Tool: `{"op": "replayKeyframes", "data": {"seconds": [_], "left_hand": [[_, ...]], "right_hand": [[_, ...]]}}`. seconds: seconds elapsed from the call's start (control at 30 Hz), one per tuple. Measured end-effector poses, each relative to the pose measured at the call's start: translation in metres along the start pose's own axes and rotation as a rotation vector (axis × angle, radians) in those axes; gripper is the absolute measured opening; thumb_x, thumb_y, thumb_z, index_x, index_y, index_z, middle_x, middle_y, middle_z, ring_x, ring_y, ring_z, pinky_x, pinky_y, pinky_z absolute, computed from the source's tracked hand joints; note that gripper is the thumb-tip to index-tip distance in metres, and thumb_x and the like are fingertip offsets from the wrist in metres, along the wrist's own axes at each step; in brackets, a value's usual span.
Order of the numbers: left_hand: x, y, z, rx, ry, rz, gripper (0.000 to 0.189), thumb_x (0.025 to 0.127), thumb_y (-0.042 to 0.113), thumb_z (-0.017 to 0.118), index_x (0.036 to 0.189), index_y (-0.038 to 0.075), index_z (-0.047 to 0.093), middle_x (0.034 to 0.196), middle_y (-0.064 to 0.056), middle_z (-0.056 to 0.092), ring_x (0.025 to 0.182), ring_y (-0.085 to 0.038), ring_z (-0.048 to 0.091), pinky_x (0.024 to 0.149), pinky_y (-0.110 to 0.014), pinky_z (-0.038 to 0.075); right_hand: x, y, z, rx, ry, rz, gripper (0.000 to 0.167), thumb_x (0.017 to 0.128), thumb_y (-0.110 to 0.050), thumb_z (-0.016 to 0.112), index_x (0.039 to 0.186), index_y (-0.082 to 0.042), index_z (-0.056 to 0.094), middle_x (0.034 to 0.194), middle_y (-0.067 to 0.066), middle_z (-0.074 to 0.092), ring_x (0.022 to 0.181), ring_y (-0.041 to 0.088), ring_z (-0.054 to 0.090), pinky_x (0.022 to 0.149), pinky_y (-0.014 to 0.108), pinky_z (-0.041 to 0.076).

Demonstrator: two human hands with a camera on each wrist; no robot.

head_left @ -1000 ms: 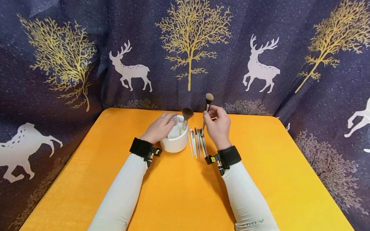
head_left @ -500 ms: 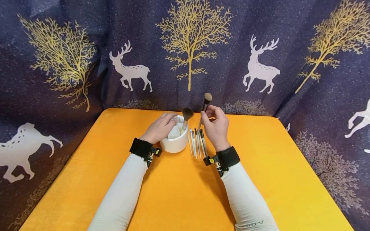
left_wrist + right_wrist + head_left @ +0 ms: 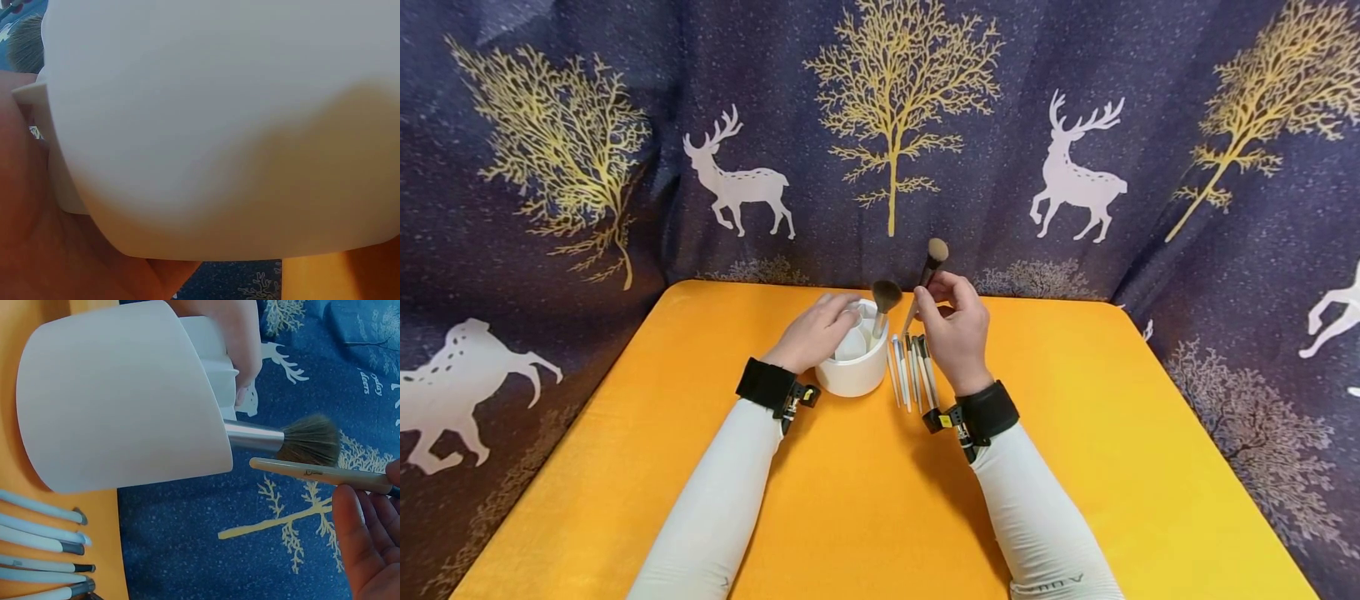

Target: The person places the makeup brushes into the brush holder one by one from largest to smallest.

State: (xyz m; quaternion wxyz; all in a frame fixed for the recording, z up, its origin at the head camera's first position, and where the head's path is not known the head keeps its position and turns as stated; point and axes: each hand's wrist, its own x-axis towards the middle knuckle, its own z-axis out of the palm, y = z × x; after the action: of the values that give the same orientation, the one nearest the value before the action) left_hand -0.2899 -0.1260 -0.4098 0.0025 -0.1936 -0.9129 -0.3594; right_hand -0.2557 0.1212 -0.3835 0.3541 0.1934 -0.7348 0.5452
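Observation:
A white round brush holder (image 3: 850,379) with inner compartments stands on the table. My left hand (image 3: 817,332) grips its rim from the left side, fingers over the top. One large fluffy makeup brush (image 3: 887,295) stands in the holder, bristles up, leaning right. To the right of the holder, my right hand (image 3: 958,337) pinches a second makeup brush (image 3: 936,250) between thumb and fingers. Its bristles point up and its pale handle end slants down toward the holder. In the right wrist view that handle tip (image 3: 257,463) shows just outside the rim, near the standing brush.
Several slim makeup brushes (image 3: 904,371) lie side by side on the orange tablecloth (image 3: 850,500), between the holder and my right wrist. Behind the table's far edge hangs a dark blue curtain (image 3: 842,208) printed with deer and gold trees.
My right hand has moved a little left with its brush, which has tilted so the handle end points more toward the holder. My left hand and the holder have stayed in place.

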Motion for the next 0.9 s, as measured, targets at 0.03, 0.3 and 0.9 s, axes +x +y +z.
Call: {"op": "replayKeyframes", "data": {"seconds": [0.03,0.3,0.9], "left_hand": [[0.0,0.0,0.0,0.0,0.001,0.0,0.059,0.119,0.053,0.036,0.169,0.023,0.048,0.163,-0.009,0.051,0.146,-0.035,0.055,0.12,-0.059,0.041],[0.001,0.001,-0.001,-0.002,0.001,0.003,0.058,0.119,0.051,0.037,0.169,0.023,0.048,0.162,-0.009,0.052,0.144,-0.035,0.056,0.12,-0.059,0.042],[0.002,-0.001,0.0,0.002,0.011,0.005,0.058,0.119,0.053,0.038,0.168,0.024,0.049,0.162,-0.009,0.053,0.146,-0.035,0.055,0.121,-0.059,0.041]], "right_hand": [[0.0,-0.001,0.0,0.013,-0.001,-0.001,0.024,0.107,-0.007,0.076,0.127,0.006,0.071,0.106,0.019,0.07,0.086,0.031,0.076,0.073,0.019,0.06],[0.0,-0.004,0.003,0.058,-0.003,-0.038,0.023,0.106,-0.004,0.076,0.126,0.007,0.07,0.106,0.02,0.069,0.085,0.032,0.076,0.075,0.021,0.062],[-0.004,-0.005,0.011,0.06,-0.045,-0.055,0.021,0.106,-0.003,0.076,0.123,0.007,0.069,0.105,0.019,0.07,0.085,0.032,0.077,0.076,0.025,0.063]]}}
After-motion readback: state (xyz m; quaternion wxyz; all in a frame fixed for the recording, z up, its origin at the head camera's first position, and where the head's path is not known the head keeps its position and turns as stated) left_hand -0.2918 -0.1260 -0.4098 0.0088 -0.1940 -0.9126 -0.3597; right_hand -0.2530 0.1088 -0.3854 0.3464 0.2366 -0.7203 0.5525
